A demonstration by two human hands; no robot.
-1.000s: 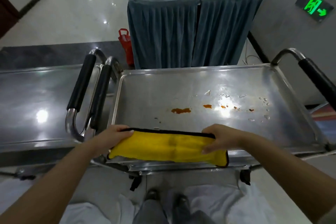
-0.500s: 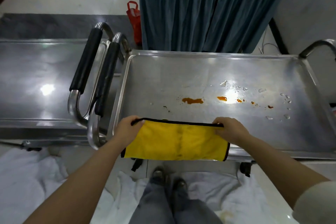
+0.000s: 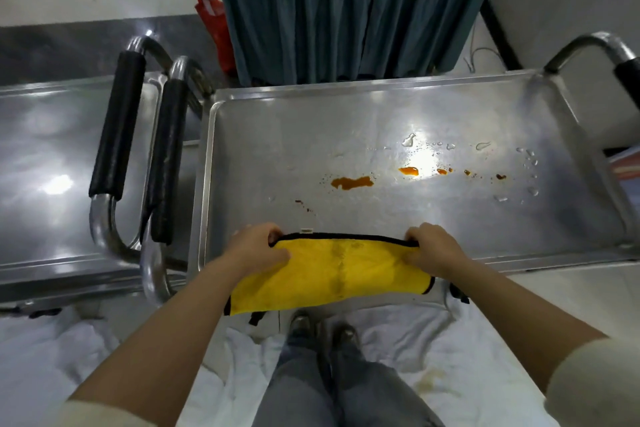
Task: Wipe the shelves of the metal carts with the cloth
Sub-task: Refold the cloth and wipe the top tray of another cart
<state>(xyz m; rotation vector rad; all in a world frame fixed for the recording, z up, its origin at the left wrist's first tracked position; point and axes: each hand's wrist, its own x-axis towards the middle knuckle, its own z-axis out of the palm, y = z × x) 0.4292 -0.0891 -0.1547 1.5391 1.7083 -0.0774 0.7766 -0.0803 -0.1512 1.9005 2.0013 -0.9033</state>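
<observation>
A yellow cloth point(image 3: 332, 270) with black trim hangs stretched over the near rim of a metal cart's top shelf point(image 3: 277, 149). My left hand point(image 3: 256, 248) pinches its upper left corner. My right hand point(image 3: 434, 248) pinches its upper right corner. Orange-brown spill spots point(image 3: 351, 182) and water drops point(image 3: 408, 139) lie across the middle and right of the shelf. A second metal cart's shelf point(image 3: 41, 166) stands at the left.
Black-padded handles point(image 3: 117, 125) of both carts sit side by side between the two shelves; another handle point(image 3: 623, 73) is at the far right. Behind stand a blue-skirted table point(image 3: 346, 10) and a red bag point(image 3: 213, 21). White sheets point(image 3: 433, 350) cover the floor round my feet.
The view tipped further down and closer to the cart. Both hands raised the cloth's top edge and drew it taut, so it now hangs over the rim.
</observation>
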